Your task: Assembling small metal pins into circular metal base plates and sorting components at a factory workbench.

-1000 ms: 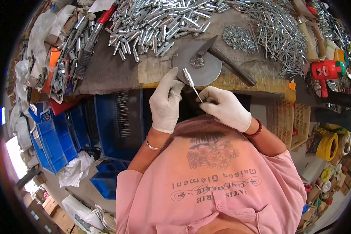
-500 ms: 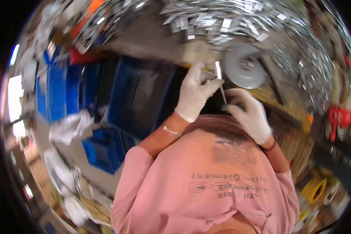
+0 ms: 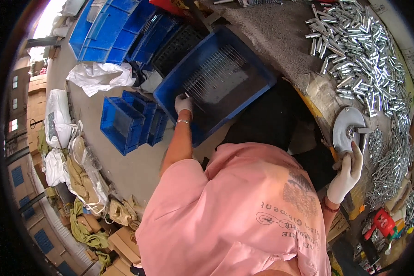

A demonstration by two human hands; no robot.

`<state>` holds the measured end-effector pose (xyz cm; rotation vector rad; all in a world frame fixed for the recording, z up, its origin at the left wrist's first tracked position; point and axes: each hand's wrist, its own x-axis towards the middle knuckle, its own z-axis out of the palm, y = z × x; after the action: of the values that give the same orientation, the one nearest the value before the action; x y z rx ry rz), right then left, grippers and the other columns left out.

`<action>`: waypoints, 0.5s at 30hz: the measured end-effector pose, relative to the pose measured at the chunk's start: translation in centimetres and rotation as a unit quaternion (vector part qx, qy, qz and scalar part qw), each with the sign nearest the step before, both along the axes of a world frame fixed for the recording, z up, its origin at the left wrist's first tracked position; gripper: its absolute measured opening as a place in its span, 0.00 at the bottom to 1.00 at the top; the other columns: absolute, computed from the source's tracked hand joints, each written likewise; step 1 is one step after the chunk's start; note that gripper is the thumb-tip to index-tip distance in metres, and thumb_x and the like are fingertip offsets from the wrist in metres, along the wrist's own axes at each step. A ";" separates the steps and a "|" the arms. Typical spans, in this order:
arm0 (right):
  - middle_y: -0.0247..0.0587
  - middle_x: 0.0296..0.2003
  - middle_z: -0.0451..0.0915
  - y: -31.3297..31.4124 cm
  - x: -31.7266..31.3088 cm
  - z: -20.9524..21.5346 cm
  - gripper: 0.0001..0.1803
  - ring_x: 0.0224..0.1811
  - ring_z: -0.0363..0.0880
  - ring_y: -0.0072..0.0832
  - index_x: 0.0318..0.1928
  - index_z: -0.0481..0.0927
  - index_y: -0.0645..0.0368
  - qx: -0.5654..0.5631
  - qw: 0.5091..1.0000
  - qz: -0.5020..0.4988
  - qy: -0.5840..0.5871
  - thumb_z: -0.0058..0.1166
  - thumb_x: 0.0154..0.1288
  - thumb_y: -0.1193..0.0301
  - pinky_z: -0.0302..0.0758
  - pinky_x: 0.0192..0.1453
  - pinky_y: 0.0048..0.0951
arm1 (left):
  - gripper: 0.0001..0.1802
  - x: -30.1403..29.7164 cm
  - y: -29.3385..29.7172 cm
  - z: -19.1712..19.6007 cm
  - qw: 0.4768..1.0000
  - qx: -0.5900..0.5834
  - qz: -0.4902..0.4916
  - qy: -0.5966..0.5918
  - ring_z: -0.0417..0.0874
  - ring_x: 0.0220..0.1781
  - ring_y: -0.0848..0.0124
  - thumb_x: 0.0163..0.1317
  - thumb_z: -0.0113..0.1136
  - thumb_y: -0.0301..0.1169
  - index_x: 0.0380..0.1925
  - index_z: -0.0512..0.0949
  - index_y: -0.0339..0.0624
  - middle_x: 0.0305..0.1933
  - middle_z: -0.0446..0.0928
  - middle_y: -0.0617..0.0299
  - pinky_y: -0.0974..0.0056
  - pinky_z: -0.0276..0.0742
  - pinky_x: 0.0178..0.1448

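Observation:
My left hand (image 3: 184, 104), in a white glove, reaches into a large blue crate (image 3: 260, 87) and is closed around a thin metal rod (image 3: 198, 107) with a bright silver end. Beside it, a row of similar thin rods (image 3: 215, 69) lies side by side in the crate. My right hand (image 3: 347, 177), also gloved, is at the bench edge by a round grey metal disc (image 3: 347, 124). Its fingers are stretched out and partly apart, with the fingertips at the disc's near edge. I see nothing held in it.
A heap of shiny metal tubes (image 3: 359, 55) covers the far right of the bench, and thin metal pieces (image 3: 386, 170) lie nearer. Small blue bins (image 3: 122, 124) and a white sack (image 3: 101, 78) stand on the floor at left. A red tool (image 3: 382, 224) lies at right.
My hands were together before my chest, the left holding a silver tube with a thin rod. The left has moved left into the crate; the right has gone to the disc. My view has turned left.

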<state>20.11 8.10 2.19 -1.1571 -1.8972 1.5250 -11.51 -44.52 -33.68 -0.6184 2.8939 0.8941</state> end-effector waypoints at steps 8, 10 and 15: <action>0.35 0.40 0.82 0.0 0.8 -0.5 0.22 0.29 0.70 0.14 0.70 0.79 0.68 0.018 0.999 -0.034 0.022 0.48 0.81 0.78 0.68 0.34 0.18 | 0.17 -6.2 -3.3 -8.7 0.982 -0.149 -0.117 0.029 0.89 0.61 0.41 0.68 0.62 0.32 0.55 0.89 0.43 0.57 0.89 0.42 0.49 0.83 0.64; 0.35 0.40 0.82 -0.4 0.6 -0.2 0.21 0.29 0.70 0.14 0.69 0.80 0.68 0.035 0.998 -0.043 0.011 0.49 0.81 0.78 0.68 0.34 0.19 | 0.17 -6.4 -1.8 -8.8 0.978 -0.159 -0.136 0.000 0.89 0.61 0.41 0.68 0.61 0.31 0.55 0.89 0.44 0.56 0.89 0.41 0.48 0.83 0.64; 0.36 0.42 0.86 0.2 1.1 -0.1 0.18 0.30 0.72 0.15 0.65 0.83 0.68 0.022 0.999 -0.040 -0.006 0.51 0.80 0.78 0.69 0.35 0.19 | 0.23 -7.4 -7.2 -5.0 0.966 -0.182 -0.182 0.030 0.86 0.67 0.45 0.70 0.59 0.30 0.63 0.85 0.39 0.63 0.86 0.40 0.51 0.81 0.69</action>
<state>21.24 8.32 2.13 -1.2098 -1.8592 1.4301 -18.91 -51.77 -38.67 -0.0572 3.0970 0.3427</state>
